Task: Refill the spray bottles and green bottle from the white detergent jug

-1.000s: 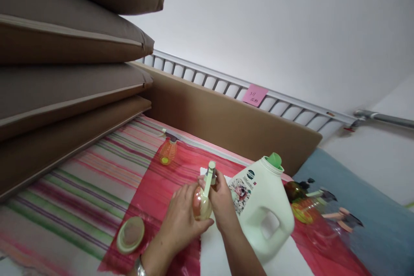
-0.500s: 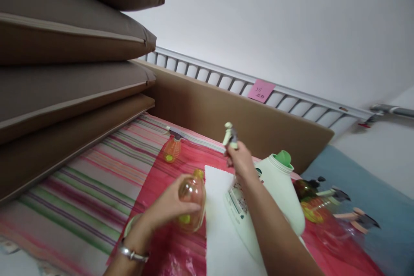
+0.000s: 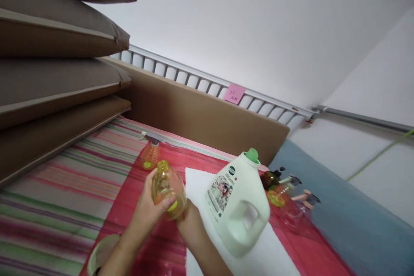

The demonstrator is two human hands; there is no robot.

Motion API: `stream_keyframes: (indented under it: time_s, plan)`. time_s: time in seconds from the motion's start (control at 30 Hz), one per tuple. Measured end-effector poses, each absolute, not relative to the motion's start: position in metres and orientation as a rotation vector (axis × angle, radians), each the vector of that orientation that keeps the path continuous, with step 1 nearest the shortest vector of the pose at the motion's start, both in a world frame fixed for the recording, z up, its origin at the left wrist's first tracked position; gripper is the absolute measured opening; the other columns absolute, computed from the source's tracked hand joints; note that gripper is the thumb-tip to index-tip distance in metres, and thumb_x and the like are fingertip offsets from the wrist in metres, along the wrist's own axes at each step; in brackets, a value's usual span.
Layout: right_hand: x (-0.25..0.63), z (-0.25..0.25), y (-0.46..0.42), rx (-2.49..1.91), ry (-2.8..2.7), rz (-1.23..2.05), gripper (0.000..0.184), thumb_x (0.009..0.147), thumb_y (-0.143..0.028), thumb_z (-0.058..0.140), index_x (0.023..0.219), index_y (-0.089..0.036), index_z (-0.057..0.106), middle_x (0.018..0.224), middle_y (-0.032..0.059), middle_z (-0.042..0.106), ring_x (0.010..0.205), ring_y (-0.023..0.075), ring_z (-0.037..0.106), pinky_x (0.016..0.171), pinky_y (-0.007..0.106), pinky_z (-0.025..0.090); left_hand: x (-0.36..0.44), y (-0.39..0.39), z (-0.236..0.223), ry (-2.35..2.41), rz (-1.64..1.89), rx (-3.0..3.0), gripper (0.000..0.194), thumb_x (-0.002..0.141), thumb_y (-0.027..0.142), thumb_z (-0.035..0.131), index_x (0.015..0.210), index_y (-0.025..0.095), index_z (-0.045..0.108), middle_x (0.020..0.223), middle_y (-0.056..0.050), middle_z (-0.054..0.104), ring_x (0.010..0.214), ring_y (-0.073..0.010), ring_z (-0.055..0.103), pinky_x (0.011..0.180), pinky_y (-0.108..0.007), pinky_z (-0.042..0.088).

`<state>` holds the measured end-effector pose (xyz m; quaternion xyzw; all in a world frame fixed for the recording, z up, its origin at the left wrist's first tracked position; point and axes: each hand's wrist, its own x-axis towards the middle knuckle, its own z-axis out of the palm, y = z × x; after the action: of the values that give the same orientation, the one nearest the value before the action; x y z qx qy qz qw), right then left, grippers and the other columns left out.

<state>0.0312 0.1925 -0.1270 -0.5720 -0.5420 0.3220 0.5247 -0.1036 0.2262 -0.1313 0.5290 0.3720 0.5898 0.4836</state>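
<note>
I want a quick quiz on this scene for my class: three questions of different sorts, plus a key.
1. True or false: the bottle in the left hand has a spray head on.
2. The note on the radiator is: A blue; B pink; C white.
3. How many other bottles show to the right of the jug?

Key: 1 False, its neck is bare. 2 B. 3 Three.

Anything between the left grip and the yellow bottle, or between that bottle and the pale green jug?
Nothing visible blocks the left grip: it holds the yellow bottle. Toward the pale green jug, the right grip sits at the bottle's lower right; otherwise only the white sheet shows between them.
</note>
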Motion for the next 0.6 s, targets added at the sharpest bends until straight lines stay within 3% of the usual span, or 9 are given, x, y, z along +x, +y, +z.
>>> stream_keyframes:
  time_s: [0.1,0.23,0.4,0.47,0.6]
  plan:
    - [0.075,-0.117,0.136,-1.448,-1.357,0.632,0.018,0.070,-0.034,0.066,0.085,-0.027,0.071,0.085,0.0028,0.070,0.079,0.0239,0.063,0.075,0.035,0.048,-0.089,0.214,-0.129,0.909,1.393,1.355,0.075,0.061,0.036,0.071,0.125,0.019,0.036,0.125,-0.014,0.051,0.117,-0.0308,0.049,0.100,-0.048,0.036]
    - [0.151,-0.100,0.083,-1.678,-0.973,0.139,0.039,0.070,-0.051,0.062,0.097,-0.022,0.062,0.101,0.0094,0.066,0.097,0.0285,0.059,0.089,0.043,0.042,-0.067,0.192,-0.125,0.849,1.274,1.432,0.064,0.063,0.028,0.070,0.119,0.019,0.039,0.119,-0.011,0.054,0.115,-0.0280,0.050,0.099,-0.046,0.037]
    - [0.200,-0.097,0.084,-1.650,-0.698,0.280,0.077,0.062,-0.054,0.067,0.125,-0.018,0.041,0.134,0.0172,0.045,0.121,0.0310,0.044,0.099,0.045,0.036,-0.039,0.168,-0.132,0.713,1.147,1.416,0.067,0.059,0.021,0.073,0.117,0.019,0.040,0.123,-0.011,0.052,0.119,-0.0250,0.047,0.103,-0.039,0.034]
    - [0.201,-0.103,0.094,-1.673,-0.709,0.378,0.078,0.059,-0.056,0.068,0.122,-0.015,0.044,0.129,0.0177,0.051,0.118,0.0316,0.048,0.095,0.042,0.040,-0.028,0.159,-0.139,0.692,1.093,1.424,0.070,0.057,0.018,0.074,0.118,0.019,0.041,0.123,-0.010,0.052,0.119,-0.0248,0.046,0.103,-0.038,0.033]
    - [0.194,-0.114,0.109,-1.655,-0.797,0.465,0.049,0.060,-0.052,0.070,0.091,-0.016,0.061,0.092,0.0082,0.069,0.090,0.0279,0.062,0.075,0.034,0.049,-0.015,0.152,-0.151,0.705,1.040,1.497,0.075,0.051,0.016,0.078,0.118,0.019,0.044,0.122,-0.009,0.052,0.117,-0.0255,0.047,0.103,-0.037,0.033]
